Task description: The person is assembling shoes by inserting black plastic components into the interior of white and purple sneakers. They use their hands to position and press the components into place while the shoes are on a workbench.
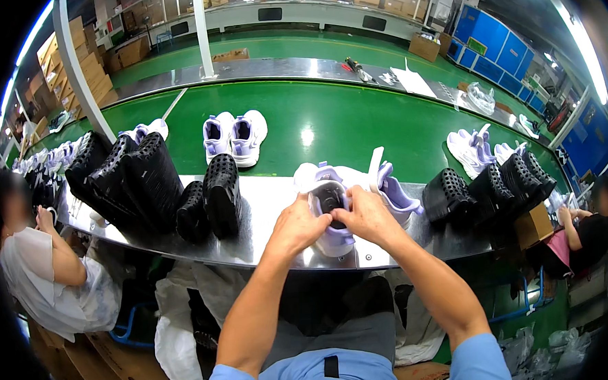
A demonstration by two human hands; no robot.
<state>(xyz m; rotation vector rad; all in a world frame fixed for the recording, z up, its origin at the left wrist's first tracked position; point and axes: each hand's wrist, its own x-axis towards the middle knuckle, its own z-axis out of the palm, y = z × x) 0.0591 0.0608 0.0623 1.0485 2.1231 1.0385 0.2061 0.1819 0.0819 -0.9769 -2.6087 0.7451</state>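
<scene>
My left hand [297,225] and my right hand [369,215] grip the collar of a white and lavender sneaker [336,245] from both sides. Its heel points toward me, and the two thumbs almost meet at the opening. Inside the shoe a dark insole or lining [331,197] shows. Fingers cover much of the collar, so the grip is partly hidden. Just right of my hands rests a second sneaker [402,197], its lavender collar open and its white tongue standing up. Both shoes are on the metal bench edge [263,199].
Black perforated blocks [222,194] stand in upright groups to the left, and more blocks [445,195] are at the right. A finished-looking sneaker pair [245,139] sits on the green belt [328,120]. One person [54,272] works at far left, another [588,230] at far right.
</scene>
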